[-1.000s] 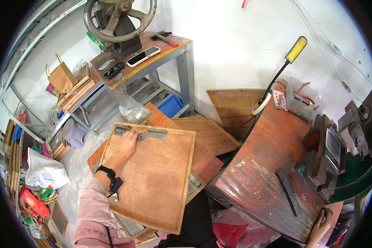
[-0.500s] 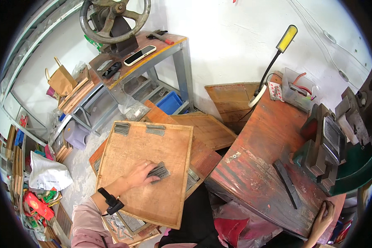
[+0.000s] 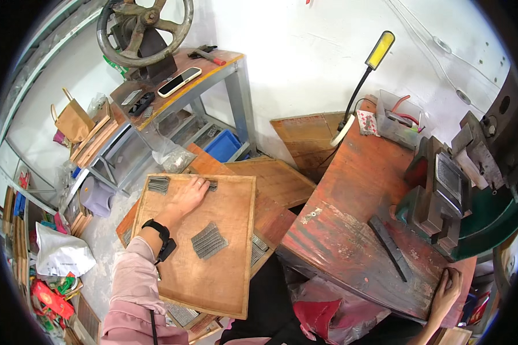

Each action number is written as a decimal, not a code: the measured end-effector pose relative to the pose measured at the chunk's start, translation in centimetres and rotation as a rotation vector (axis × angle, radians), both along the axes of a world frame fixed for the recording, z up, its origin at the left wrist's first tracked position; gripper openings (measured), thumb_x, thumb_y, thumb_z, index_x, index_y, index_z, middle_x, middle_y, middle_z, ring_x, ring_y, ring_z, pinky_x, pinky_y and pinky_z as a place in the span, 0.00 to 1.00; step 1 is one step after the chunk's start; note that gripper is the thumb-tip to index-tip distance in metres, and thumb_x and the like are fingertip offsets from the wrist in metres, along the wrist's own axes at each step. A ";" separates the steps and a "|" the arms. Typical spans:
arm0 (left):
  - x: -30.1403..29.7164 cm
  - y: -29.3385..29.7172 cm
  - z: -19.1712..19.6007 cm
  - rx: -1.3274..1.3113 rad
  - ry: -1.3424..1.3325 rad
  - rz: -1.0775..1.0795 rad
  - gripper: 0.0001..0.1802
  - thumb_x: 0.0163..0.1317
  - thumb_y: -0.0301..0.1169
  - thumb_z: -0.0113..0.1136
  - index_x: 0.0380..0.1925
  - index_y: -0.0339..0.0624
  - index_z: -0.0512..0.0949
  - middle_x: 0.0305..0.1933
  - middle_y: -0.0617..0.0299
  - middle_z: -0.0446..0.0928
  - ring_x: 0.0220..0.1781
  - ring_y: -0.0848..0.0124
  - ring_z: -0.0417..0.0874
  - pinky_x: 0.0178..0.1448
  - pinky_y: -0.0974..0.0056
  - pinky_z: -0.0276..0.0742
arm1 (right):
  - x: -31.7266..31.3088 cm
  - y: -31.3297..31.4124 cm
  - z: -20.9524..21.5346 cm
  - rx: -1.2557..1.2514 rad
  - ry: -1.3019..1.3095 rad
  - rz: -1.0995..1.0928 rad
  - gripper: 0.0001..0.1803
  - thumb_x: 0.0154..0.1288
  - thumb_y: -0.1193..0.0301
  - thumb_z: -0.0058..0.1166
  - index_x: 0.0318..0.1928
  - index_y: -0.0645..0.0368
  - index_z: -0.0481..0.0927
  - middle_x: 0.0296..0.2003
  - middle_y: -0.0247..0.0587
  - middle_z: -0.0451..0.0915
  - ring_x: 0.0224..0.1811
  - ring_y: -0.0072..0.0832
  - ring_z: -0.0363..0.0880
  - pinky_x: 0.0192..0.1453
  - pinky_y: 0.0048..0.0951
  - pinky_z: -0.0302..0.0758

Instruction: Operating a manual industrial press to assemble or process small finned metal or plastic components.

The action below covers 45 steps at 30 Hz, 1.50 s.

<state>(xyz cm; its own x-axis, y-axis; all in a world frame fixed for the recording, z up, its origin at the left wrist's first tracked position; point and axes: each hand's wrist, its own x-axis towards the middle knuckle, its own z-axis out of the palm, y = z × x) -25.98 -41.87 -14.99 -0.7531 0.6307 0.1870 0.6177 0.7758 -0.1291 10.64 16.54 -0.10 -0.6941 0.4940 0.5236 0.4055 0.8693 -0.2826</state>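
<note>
A shallow wooden tray (image 3: 224, 287) lies in front of me, holding grey ridged metal strips in small bundles. At its far edge my left hand (image 3: 191, 194) is closed over one bundle of metal strips (image 3: 213, 186), hiding most of it; only the right end shows. Another bundle (image 3: 158, 184) sits in the far left corner. Fanned out flat near the tray's middle is a larger group of strips (image 3: 209, 241). My right hand (image 3: 446, 294) rests on the near right edge of the red-brown worktable (image 3: 339, 213), fingers loosely bent and holding nothing I can see.
On the worktable are a dark flat bar (image 3: 388, 248), a green machine (image 3: 437, 201), a lamp (image 3: 380, 52) and a clear plastic box (image 3: 400, 121). A bench (image 3: 224, 63) at the far left carries a handwheel machine (image 3: 147, 29), a phone (image 3: 179, 81) and a hammer (image 3: 210, 56).
My left hand has let go of the middle strips, which now lie spread on the tray, and moved away to the far-edge bundle. The view has shifted slightly; my right hand stays put.
</note>
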 end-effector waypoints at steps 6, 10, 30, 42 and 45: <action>-0.7 0.0 -0.5 -0.055 0.065 -0.015 0.15 0.55 0.25 0.51 0.44 0.35 0.75 0.44 0.51 0.75 0.51 0.56 0.74 0.56 0.57 0.71 | 0.3 0.4 -0.1 -0.001 -0.020 -0.011 0.07 0.64 0.77 0.48 0.38 0.69 0.75 0.36 0.53 0.74 0.39 0.48 0.73 0.44 0.39 0.69; 1.1 0.2 0.7 -0.001 -0.146 0.084 0.13 0.52 0.26 0.56 0.40 0.36 0.76 0.39 0.49 0.77 0.46 0.53 0.77 0.53 0.55 0.73 | 0.2 0.3 -0.3 -0.012 -0.001 0.007 0.07 0.64 0.77 0.48 0.38 0.69 0.76 0.36 0.52 0.75 0.40 0.48 0.73 0.45 0.39 0.69; 14.5 1.8 1.7 0.328 -0.587 0.418 0.38 0.44 0.39 0.67 0.54 0.30 0.67 0.51 0.37 0.69 0.54 0.43 0.70 0.58 0.52 0.69 | 0.8 -0.1 -0.2 -0.010 0.054 0.054 0.07 0.64 0.76 0.48 0.38 0.67 0.76 0.36 0.52 0.75 0.42 0.48 0.73 0.47 0.41 0.68; 16.6 3.8 4.7 0.858 -1.077 0.780 0.24 0.62 0.33 0.55 0.54 0.27 0.69 0.46 0.51 0.76 0.46 0.63 0.77 0.51 0.62 0.72 | 1.6 -0.7 0.3 -0.007 0.081 0.101 0.08 0.62 0.75 0.52 0.39 0.66 0.77 0.40 0.54 0.74 0.45 0.50 0.71 0.50 0.42 0.68; 19.8 7.9 11.1 0.911 -1.126 0.592 0.25 0.64 0.33 0.55 0.57 0.28 0.67 0.47 0.55 0.76 0.44 0.69 0.76 0.47 0.64 0.73 | 1.8 -0.8 0.3 0.020 0.068 0.058 0.09 0.62 0.74 0.52 0.40 0.67 0.76 0.39 0.54 0.73 0.44 0.50 0.70 0.49 0.42 0.68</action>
<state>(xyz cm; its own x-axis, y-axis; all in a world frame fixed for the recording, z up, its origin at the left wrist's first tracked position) -6.15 -33.97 -3.90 -0.8530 0.1975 -0.4831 -0.3406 0.4905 0.8021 12.39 15.78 0.21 -0.6840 0.4430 0.5795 0.3348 0.8965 -0.2902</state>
